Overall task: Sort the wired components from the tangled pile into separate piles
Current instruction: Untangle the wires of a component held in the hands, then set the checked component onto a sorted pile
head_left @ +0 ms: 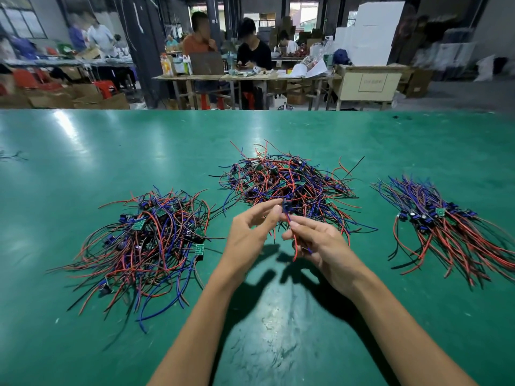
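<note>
Three heaps of red, blue and black wired components lie on the green table (83,135). The tangled pile (284,179) sits in the middle, a loose pile (145,240) at the left and a combed-out pile (446,227) at the right. Just in front of the middle pile, my left hand (250,232) pinches one wired component (287,208) by its small dark board. My right hand (315,240) grips that component's red and blue wires, which hang below my fingers.
The table's far edge runs across the view. Beyond it are workbenches where several people sit, with cardboard boxes, red stools and white stacked cartons. A small stray wire bundle (14,156) lies at the table's far left.
</note>
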Available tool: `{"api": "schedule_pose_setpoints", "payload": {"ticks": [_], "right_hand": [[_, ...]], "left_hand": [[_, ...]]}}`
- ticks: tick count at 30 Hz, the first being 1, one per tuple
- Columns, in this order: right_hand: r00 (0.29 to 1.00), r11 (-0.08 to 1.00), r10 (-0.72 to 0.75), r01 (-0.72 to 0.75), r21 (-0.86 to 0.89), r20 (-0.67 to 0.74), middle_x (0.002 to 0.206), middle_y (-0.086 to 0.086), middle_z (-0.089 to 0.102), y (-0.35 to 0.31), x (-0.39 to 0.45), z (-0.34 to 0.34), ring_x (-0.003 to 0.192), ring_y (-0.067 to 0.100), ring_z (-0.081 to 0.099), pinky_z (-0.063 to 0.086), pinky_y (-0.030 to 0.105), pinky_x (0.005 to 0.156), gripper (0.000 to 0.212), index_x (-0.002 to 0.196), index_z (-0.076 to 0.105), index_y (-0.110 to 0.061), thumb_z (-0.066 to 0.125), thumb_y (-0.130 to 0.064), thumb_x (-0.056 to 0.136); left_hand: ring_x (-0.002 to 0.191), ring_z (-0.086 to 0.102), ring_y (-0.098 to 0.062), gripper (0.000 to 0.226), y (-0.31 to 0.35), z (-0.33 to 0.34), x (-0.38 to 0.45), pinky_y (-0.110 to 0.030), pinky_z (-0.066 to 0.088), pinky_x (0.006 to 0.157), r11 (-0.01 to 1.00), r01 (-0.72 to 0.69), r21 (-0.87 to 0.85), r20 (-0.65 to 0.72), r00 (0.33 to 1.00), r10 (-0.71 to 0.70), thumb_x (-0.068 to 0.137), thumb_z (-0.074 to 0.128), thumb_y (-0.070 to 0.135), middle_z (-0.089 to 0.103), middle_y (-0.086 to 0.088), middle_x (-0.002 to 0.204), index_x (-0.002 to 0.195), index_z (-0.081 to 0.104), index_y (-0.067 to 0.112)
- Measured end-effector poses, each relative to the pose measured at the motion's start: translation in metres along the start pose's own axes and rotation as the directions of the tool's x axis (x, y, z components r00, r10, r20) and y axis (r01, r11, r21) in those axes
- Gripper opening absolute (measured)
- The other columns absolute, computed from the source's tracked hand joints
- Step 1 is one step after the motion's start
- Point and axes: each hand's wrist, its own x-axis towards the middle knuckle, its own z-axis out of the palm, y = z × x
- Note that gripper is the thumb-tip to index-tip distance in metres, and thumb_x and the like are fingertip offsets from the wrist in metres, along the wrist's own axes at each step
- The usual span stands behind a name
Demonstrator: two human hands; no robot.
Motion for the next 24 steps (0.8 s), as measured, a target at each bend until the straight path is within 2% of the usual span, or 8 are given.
{"api": "schedule_pose_setpoints", "payload": {"ticks": [6,10,12,14,17,20,22,24], "right_hand": [[0.993,0.999,0.016,-0.01,-0.05,0.116,0.081,0.009,0.073,0.008,-0.002,0.01,0.053,0.007,0.052,0.043,0.015,0.05,0.024,0.1,0.076,-0.013,0.07,-0.029,0.083],[0.994,0.96,-0.107,0.095,-0.265,-0.03,0.071,0.004,0.071,0.014,0.001,0.01,0.051,0.011,0.047,0.037,0.018,0.048,0.014,0.098,0.079,-0.022,0.067,-0.03,0.093],[0.928,0.794,-0.332,0.176,-0.582,-0.172,0.075,-0.006,0.073,0.018,0.004,0.004,0.061,0.009,0.056,0.046,0.024,0.057,0.008,0.096,0.077,-0.03,0.069,-0.031,0.094],[0.845,0.507,-0.507,0.132,-0.852,-0.171,0.092,-0.015,0.069,0.022,0.005,-0.003,0.084,0.004,0.056,0.049,0.03,0.077,0.015,0.106,0.071,-0.035,0.07,-0.037,0.091],[0.864,0.201,-0.494,0.0,-0.98,-0.101,0.121,-0.009,0.057,0.026,0.008,-0.01,0.113,0.014,0.047,0.04,0.034,0.097,0.044,0.133,0.06,-0.037,0.065,-0.048,0.091],[0.889,0.088,-0.443,-0.084,-0.993,-0.115,0.12,-0.006,0.055,0.029,0.014,-0.014,0.117,0.018,0.047,0.036,0.034,0.096,0.041,0.132,0.063,-0.037,0.059,-0.053,0.094],[0.877,0.103,-0.462,-0.094,-0.99,-0.131,0.109,-0.007,0.06,0.027,0.016,-0.016,0.11,0.018,0.05,0.038,0.035,0.09,0.03,0.122,0.07,-0.038,0.059,-0.048,0.096],[0.867,0.107,-0.473,-0.123,-0.987,-0.159,0.102,-0.007,0.063,0.023,0.017,-0.016,0.105,0.019,0.052,0.041,0.035,0.087,0.025,0.114,0.073,-0.038,0.059,-0.047,0.096]], "left_hand": [[0.076,0.069,-0.005,0.018,-0.005,-0.004,0.002,-0.015,0.049,0.067,0.997,-0.033,-0.063,0.004,0.999,0.034,0.091,0.072,0.015,0.079,-0.006,0.092,0.108,0.075,0.011],[0.075,0.072,-0.014,0.015,0.0,-0.02,0.009,-0.019,0.053,0.065,0.984,-0.15,-0.091,-0.193,0.972,0.131,0.09,0.074,0.016,0.079,-0.003,0.092,0.105,0.075,0.018],[0.07,0.071,-0.017,0.013,0.004,-0.038,0.012,-0.025,0.056,0.066,0.962,-0.268,-0.042,-0.428,0.875,0.225,0.089,0.076,0.013,0.077,-0.002,0.086,0.101,0.075,0.017],[0.07,0.068,-0.016,0.012,0.004,-0.059,0.013,-0.035,0.059,0.071,0.943,-0.291,0.159,-0.638,0.699,0.324,0.086,0.079,0.017,0.075,-0.003,0.087,0.096,0.074,0.021],[0.068,0.059,-0.004,0.012,-0.001,-0.085,0.009,-0.011,0.05,0.07,0.87,-0.141,0.472,-0.752,0.452,0.48,0.085,0.077,0.02,0.069,-0.008,0.1,0.097,0.075,0.021],[0.096,0.059,-0.021,0.02,-0.009,-0.094,0.007,-0.005,0.037,0.089,0.809,0.061,0.584,-0.715,0.51,0.478,0.086,0.072,0.009,0.054,-0.013,0.11,0.105,0.077,0.007],[0.121,0.044,-0.038,0.024,-0.01,-0.089,0.007,-0.031,0.033,0.104,0.779,0.24,0.58,-0.736,0.564,0.374,0.087,0.071,0.013,0.05,-0.018,0.127,0.111,0.077,0.009],[0.126,0.036,-0.045,0.027,-0.009,-0.081,0.008,-0.04,0.029,0.101,0.724,0.363,0.587,-0.759,0.558,0.336,0.086,0.071,0.017,0.044,-0.017,0.139,0.112,0.076,0.014]]}}
